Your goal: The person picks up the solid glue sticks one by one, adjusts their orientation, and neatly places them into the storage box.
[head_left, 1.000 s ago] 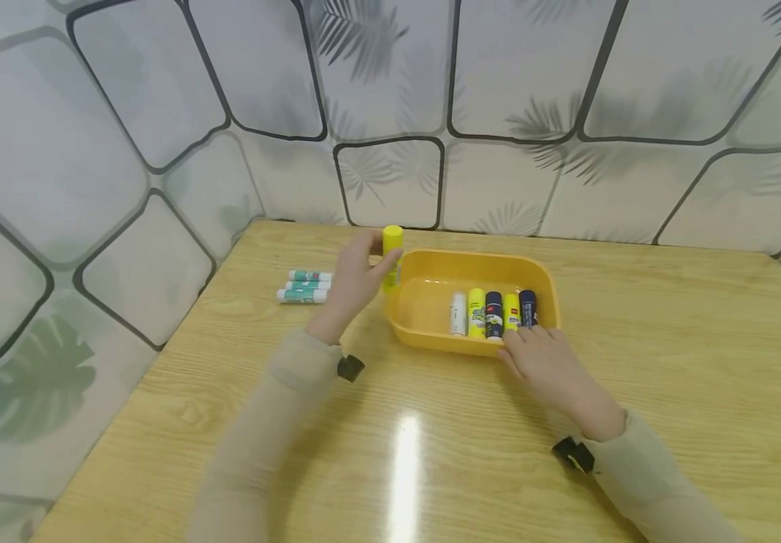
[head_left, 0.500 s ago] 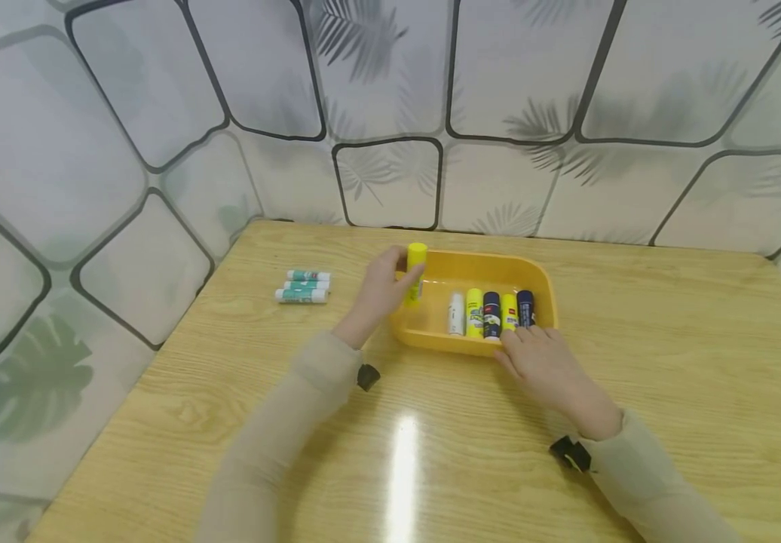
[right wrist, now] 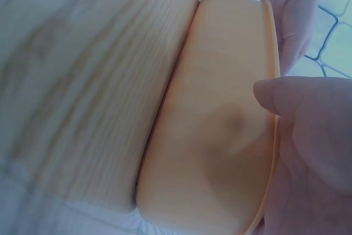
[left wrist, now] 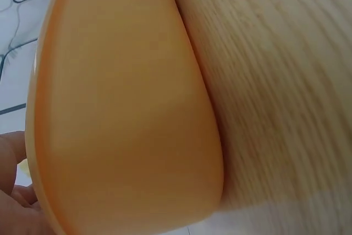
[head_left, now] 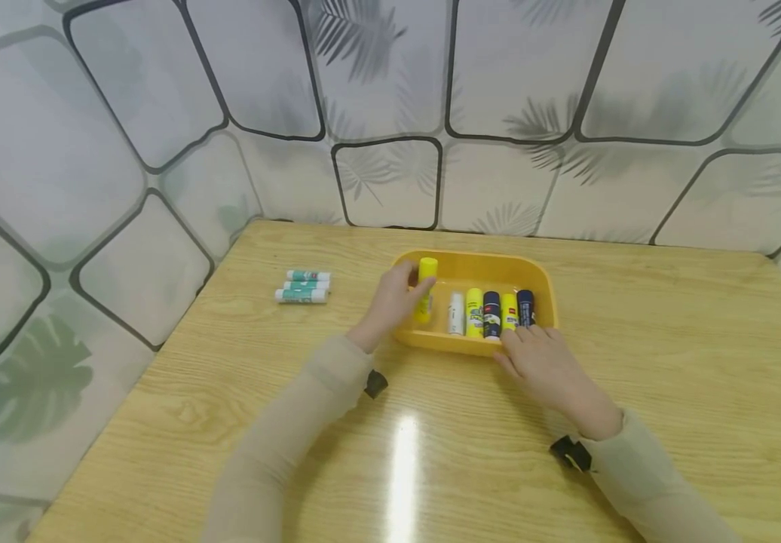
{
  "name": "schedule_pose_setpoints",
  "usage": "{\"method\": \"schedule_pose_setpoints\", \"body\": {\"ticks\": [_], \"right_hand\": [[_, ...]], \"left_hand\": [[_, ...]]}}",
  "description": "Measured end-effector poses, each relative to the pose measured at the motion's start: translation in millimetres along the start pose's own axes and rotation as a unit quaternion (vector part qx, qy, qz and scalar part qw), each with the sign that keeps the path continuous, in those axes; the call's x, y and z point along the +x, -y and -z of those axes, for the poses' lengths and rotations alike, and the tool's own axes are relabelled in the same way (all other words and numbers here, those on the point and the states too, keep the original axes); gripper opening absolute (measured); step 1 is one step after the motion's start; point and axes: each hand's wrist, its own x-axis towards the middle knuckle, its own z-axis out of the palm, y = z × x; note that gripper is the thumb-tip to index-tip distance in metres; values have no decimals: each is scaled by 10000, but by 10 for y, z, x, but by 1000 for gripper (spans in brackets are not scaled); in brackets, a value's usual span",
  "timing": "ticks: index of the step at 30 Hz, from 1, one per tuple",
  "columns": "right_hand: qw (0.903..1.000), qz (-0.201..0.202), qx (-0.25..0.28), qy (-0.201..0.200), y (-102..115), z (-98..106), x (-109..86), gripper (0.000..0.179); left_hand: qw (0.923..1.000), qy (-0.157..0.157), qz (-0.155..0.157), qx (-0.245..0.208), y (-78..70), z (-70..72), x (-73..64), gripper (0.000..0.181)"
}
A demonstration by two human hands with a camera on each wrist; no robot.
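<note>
In the head view my left hand (head_left: 393, 302) pinches a yellow glue stick (head_left: 426, 290) by its side. The stick stands upright inside the left part of an orange-yellow plastic tray (head_left: 543, 290); whether its base touches the tray floor cannot be told. My right hand (head_left: 545, 366) grips the tray's near right rim. In the right wrist view its thumb (right wrist: 272, 93) lies against the outer wall and its fingers go over the rim. Inside the tray, a white glue stick (head_left: 455, 313) stands in a row with yellow and navy ones (head_left: 491, 315).
Three teal-and-white glue sticks (head_left: 304, 286) lie side by side on the wooden table (head_left: 228, 377), left of the tray. A patterned wall covering (head_left: 499, 185) rises behind the table's back edge and along its left side.
My left hand has carried the yellow glue stick rightward and down, from the tray's left rim into the tray. The right hand stays on the near rim.
</note>
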Motion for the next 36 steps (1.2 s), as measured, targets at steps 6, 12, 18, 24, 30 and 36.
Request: {"method": "schedule_pose_setpoints", "body": {"ticks": [6, 12, 18, 24, 30, 36], "right_hand": [[9999, 57, -74, -67, 11, 4, 5, 20], [9999, 54, -101, -50, 19, 0, 12, 22], [9999, 23, -136, -73, -4, -8, 7, 22], [9999, 5, -98, 21, -11, -5, 2, 22], [9999, 30, -117, -2, -10, -7, 4, 21], [9999, 13, -122, 25, -9, -7, 9, 21]], "left_hand": [[9992, 341, 163, 98, -12, -21, -12, 30], [9952, 764, 513, 345, -40, 15, 18, 29], [9896, 1069, 865, 417, -43, 29, 78, 27], [9840, 1278, 1225, 206, -68, 16, 114, 26], [9774, 1483, 1503, 30, -87, -39, 141, 22], [9698, 1637, 1803, 161, -89, -109, 179, 22]]}}
